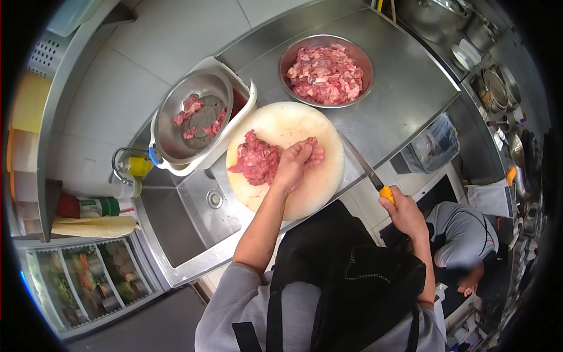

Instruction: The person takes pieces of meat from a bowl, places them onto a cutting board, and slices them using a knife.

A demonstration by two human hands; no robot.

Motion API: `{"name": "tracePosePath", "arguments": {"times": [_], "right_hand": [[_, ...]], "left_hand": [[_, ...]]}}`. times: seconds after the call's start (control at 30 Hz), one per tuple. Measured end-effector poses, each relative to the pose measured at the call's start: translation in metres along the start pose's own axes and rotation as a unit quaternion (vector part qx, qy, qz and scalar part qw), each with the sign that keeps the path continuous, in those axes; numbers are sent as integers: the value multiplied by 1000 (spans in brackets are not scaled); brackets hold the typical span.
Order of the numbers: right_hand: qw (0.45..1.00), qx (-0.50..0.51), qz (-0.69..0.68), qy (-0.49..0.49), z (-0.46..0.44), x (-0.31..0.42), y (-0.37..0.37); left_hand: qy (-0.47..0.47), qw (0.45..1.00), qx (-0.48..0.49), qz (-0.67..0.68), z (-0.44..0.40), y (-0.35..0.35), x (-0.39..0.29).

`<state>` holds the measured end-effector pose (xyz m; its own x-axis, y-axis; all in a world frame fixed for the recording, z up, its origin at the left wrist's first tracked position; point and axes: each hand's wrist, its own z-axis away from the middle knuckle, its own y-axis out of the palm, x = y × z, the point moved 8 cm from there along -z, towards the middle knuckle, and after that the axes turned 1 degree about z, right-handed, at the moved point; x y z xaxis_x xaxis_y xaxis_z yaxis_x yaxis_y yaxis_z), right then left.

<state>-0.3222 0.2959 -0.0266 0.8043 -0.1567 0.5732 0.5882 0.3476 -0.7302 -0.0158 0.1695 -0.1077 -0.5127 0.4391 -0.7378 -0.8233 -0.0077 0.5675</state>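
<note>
A round, pale cutting board (319, 193) lies on the steel counter, partly over the sink's edge. On its left half sits a heap of raw red meat (256, 159). My left hand (298, 161) is over the board, just right of the heap, with its fingers curled around a piece of meat (311, 141) that shows above them. Out past the board's right side, my right hand (406, 213) grips the yellow handle of a long knife (365, 165). The blade points up and left, its tip close to the board's edge.
A steel bowl (282, 77) of cut meat stands behind the board. To the left, a metal basin (166, 122) with several meat scraps rests on a white tub (252, 97) beside the sink (176, 220). A co-worker (466, 229) bends down at the right, near a lined bin (433, 144).
</note>
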Motion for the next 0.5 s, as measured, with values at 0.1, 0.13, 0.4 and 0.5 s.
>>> {"name": "tracePosePath", "arguments": {"times": [0.1,0.13,0.4,0.5], "right_hand": [[1000,-1,9,-13,-3,10,1],[1000,-1,9,-18,-3,11,1],[999,11,33,-20,0,20,13],[998,29,40,-30,0,23,20]], "left_hand": [[-10,991,11,-130,4,-7,6],[-22,989,25,-146,8,-5,11],[66,704,-79,-703,21,-2,22],[23,618,-144,-773,25,-23,13]]}}
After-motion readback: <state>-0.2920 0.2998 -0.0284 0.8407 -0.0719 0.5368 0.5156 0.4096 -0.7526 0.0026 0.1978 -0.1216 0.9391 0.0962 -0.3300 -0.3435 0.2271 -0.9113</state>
